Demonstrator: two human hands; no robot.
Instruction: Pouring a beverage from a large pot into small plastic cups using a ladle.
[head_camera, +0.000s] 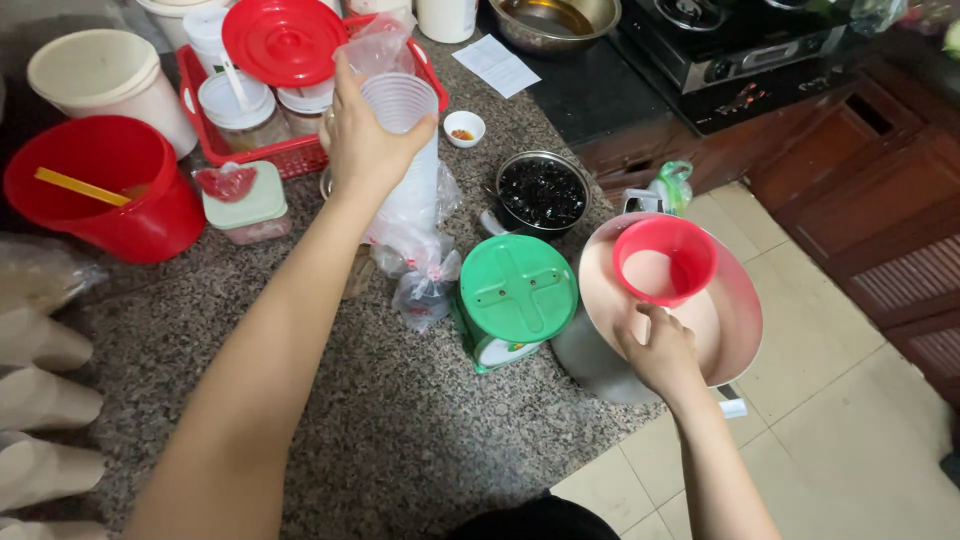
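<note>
My left hand (360, 140) is shut on a stack of clear plastic cups (402, 110) that sits in a plastic bag (420, 250), held upright over the granite counter (400, 430). My right hand (660, 350) grips the handle of a red scoop (665, 262) with pale liquid in it, held over a large pale pink pot (735, 310) at the counter's right edge. A green-lidded container (517, 288) stands between my two hands. A metal bowl of black jelly (543, 192) lies just beyond it.
A red bucket (110, 190) with a yellow stick stands at the left beside a white tub (100, 80). A red basket (290, 150) holds jars under a red lid (285, 40). A small white dish (464, 128), a stove (730, 40) and paper cones (45, 400) are around.
</note>
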